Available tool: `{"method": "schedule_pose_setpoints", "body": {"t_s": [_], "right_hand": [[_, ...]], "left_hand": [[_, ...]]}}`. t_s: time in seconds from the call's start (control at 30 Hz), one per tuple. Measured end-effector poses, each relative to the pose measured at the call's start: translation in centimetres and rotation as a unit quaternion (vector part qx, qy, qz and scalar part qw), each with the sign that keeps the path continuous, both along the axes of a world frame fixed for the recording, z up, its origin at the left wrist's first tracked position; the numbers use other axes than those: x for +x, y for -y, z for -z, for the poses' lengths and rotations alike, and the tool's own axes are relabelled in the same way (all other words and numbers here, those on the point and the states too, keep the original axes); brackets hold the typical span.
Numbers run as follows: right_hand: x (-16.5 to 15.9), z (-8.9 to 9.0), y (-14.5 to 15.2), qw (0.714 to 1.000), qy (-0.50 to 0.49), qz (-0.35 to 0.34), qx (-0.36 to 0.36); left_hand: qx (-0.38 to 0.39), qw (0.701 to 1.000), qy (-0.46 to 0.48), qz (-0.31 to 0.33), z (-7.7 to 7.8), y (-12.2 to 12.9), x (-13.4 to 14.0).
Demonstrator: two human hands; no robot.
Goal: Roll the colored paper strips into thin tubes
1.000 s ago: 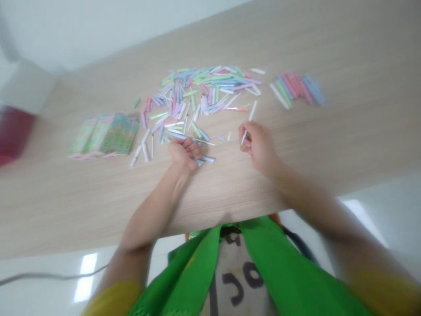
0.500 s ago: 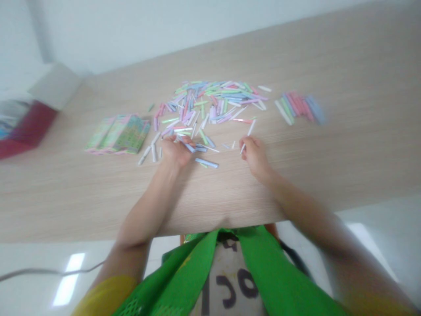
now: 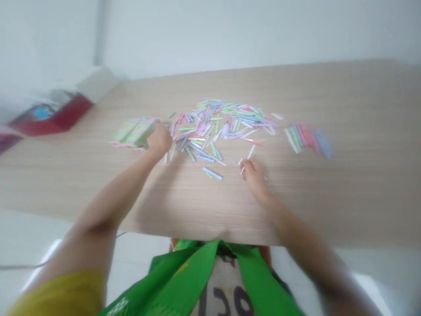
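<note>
My left hand (image 3: pixel 160 139) is at the right edge of the green and pink patterned boxes (image 3: pixel 131 131), raised over the table; its fingers are hidden behind the back of the hand, so I cannot see whether they hold anything. A thin white chalk stick (image 3: pixel 242 170) pokes out between the closed fingers of my right hand (image 3: pixel 253 172), which rests low on the table. Just beyond it lies another white chalk stick (image 3: pixel 251 152). Loose pastel chalk sticks (image 3: pixel 237 115) in pink, blue, green, lilac and white spread in a heap between and beyond both hands.
To the right, a row of chalk sticks (image 3: pixel 305 135) lies side by side, sorted by colour. A blue chalk stick (image 3: pixel 212 173) sits nearer the front. At the far left stands an open dark red box (image 3: pixel 66 115) with things inside. The wall (image 3: pixel 250 35) borders the table's back.
My left hand has moved left, from the blue chalk sticks to the patterned boxes. My right hand stays in about the same place, still holding the white stick. The camera view has shifted.
</note>
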State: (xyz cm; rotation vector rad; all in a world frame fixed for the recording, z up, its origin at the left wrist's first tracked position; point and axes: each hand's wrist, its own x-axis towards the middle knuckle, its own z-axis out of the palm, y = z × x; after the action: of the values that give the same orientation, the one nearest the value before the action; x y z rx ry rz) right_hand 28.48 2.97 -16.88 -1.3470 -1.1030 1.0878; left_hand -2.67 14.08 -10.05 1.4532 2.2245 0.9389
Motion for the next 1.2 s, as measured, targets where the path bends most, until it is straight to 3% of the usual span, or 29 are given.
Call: {"method": "schedule_pose_setpoints", "body": {"t_s": [0.1,0.2,0.3,0.4,0.5,0.6,0.67,0.73,0.83,0.9,0.97,1.07,1.2], "right_hand": [[0.0,-0.4,0.3,0.998,0.059,-0.014,0.011],[0.0,-1.0,0.5,0.992,0.121,-0.022,0.021],[0.1,-1.4,0.6,0.986,0.161,-0.035,0.030],[0.0,-1.2,0.7,0.981,0.188,-0.040,0.031],[-0.1,-0.6,0.6,0.979,0.200,-0.016,0.030],[-0.3,0.1,0.1,0.990,0.128,0.049,0.029],[-0.3,0.3,-0.3,0.996,0.037,0.084,0.005],[-0.2,0.2,-0.7,0.993,-0.043,0.106,-0.017],[0.2,-0.2,-1.1,0.985,-0.109,0.134,0.006],[0.6,-0.5,-1.1,0.982,-0.121,0.143,0.036],[0.8,-0.7,-1.0,0.981,-0.119,0.146,0.052],[0.8,-0.9,-0.8,0.981,-0.117,0.150,0.049],[0.5,-1.1,-0.5,0.979,-0.116,0.159,0.048]], "left_hand": [[-0.008,0.989,-0.147,0.011,0.7,0.0,-0.7],[-0.047,0.965,-0.253,0.045,2.7,-0.4,-0.2],[-0.049,0.962,-0.266,0.028,4.8,-1.0,0.4],[-0.026,0.963,-0.268,0.018,5.8,-1.4,0.5],[-0.014,0.958,-0.287,0.019,4.9,-1.7,0.5],[-0.024,0.944,-0.326,0.052,2.2,-1.2,1.5],[-0.057,0.926,-0.353,0.119,0.1,-0.1,3.0],[-0.060,0.883,-0.387,0.258,-1.2,1.8,5.1],[0.008,0.754,-0.419,0.506,-1.0,5.4,8.4],[0.069,0.674,-0.442,0.588,0.4,7.5,10.0],[0.131,0.629,-0.448,0.622,2.3,8.7,10.7],[0.203,0.632,-0.410,0.625,4.7,8.7,10.1],[0.234,0.701,-0.312,0.597,5.6,7.1,8.0]]}}
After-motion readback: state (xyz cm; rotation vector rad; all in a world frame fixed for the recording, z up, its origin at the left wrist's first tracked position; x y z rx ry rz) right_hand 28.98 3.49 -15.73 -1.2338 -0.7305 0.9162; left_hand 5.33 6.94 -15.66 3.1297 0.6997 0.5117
